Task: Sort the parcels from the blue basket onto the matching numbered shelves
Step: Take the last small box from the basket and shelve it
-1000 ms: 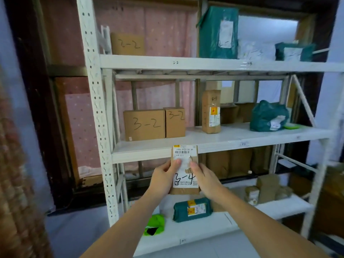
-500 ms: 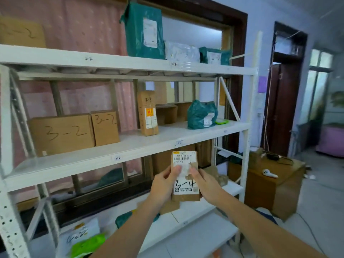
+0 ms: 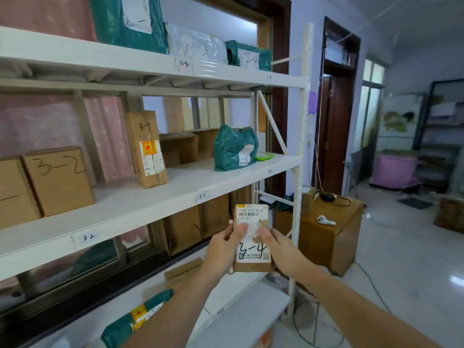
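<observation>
I have both hands on one small cardboard parcel (image 3: 252,238), held up in front of the white shelf rack (image 3: 302,136), near its right-hand upright and below the edge of the middle shelf (image 3: 155,207). My left hand (image 3: 223,249) grips the parcel's left edge with the thumb curled over the label; my right hand (image 3: 283,252) grips the right edge, thumb also lying on the front face. The parcel stands upright, its long axis vertical, label side turned toward me. The barcode strip sits at the top end and the handwritten "3-4" reads level across the lower half, so the top of the label points up toward the shelf.

On the middle shelf, a brown box marked "3-2" (image 3: 59,180) stands at the left, with another brown box partly cut off just beside it. Further right a tall narrow carton (image 3: 147,149) stands on end, tilted slightly, "3-3" written near its top. Beyond that, a teal plastic mailer bag (image 3: 234,148) sits near the right end of the shelf, a "-4" showing on its label, with a small green item (image 3: 264,156) touching its right side. Shelf-edge tags read "3-2" at left and what looks like "3-3" midway; the one at the right end is too small to read.
</observation>
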Demonstrator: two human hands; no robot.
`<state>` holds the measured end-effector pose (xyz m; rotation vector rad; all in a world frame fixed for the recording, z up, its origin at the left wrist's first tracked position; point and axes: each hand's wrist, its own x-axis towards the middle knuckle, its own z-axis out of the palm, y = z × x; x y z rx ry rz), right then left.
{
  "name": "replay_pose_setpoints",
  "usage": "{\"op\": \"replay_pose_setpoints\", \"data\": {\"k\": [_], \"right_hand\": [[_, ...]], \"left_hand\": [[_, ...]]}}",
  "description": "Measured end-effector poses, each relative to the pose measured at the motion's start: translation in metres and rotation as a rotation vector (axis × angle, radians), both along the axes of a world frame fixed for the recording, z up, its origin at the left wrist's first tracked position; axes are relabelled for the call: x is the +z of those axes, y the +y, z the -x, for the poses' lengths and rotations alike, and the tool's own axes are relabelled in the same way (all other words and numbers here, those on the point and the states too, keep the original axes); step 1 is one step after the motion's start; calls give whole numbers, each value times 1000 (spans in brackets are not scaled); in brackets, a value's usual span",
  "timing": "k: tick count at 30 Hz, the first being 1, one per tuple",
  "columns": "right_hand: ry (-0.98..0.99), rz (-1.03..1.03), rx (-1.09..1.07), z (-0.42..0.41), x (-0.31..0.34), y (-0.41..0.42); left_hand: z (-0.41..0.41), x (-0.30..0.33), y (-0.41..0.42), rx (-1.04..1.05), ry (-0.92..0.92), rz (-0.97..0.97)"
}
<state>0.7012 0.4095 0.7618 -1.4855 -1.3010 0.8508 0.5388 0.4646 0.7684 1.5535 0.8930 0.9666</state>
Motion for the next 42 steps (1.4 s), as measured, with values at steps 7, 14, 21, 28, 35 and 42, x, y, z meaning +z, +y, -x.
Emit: {"op": "replay_pose_setpoints", "data": {"k": [7,14,21,28,35,42], "right_hand": [[-32,42,-123,-50,3,34],[11,56,-190,-132,-15,70],[-19,45,-160,-224,-4,125],[-96,31,-95,-296,10,186],[-188,-78,-78,-352,34,273],[-269,-210,-47,-403,75,368]], "left_hand": [[-57,-5,56,-95,2,20],[-144,-23,100,-154,-23,108],[-235,-13,153,-152,21,86],[-302,2,204,-88,0,63],[-357,29,287,-7,18,-116],[-407,80,371,-4,-37,-322]]}}
